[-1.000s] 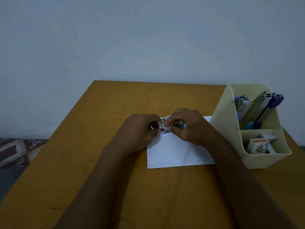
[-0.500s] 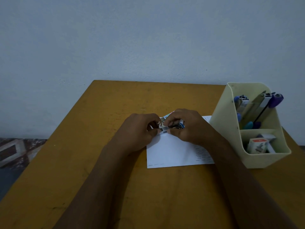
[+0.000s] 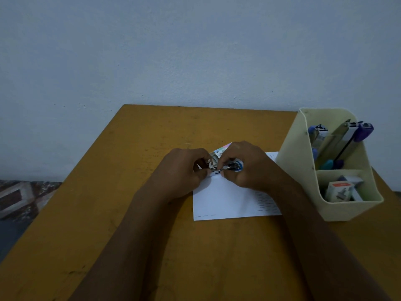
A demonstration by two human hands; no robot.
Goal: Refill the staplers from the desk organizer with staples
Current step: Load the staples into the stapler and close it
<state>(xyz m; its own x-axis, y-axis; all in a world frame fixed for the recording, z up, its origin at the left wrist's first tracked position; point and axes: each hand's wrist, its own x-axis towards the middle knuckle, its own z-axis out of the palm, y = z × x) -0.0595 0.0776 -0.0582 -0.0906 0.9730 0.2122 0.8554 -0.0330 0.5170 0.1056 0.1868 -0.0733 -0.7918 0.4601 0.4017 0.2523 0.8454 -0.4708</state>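
A small blue stapler (image 3: 233, 166) is held over the top edge of a white sheet of paper (image 3: 227, 198) at the middle of the desk. My right hand (image 3: 249, 166) grips the stapler's body. My left hand (image 3: 184, 170) pinches its metal front end, where a short strip of staples (image 3: 216, 171) shows; how the strip sits in the stapler I cannot tell. A small staple box (image 3: 218, 154) with a pink edge lies just behind my fingers. The cream desk organizer (image 3: 295, 161) stands at the right, with more staplers (image 3: 319, 133) in its back compartment.
Small boxes (image 3: 338, 190) sit in the organizer's front compartment, and purple and teal items stand in the back one. The orange-brown desk (image 3: 108, 213) meets a pale wall at its far edge. A patterned floor shows at the left.
Both hands have stayed together over the paper's top edge. The stapler has shifted slightly between my fingers, and the staple box behind them shows a little more.
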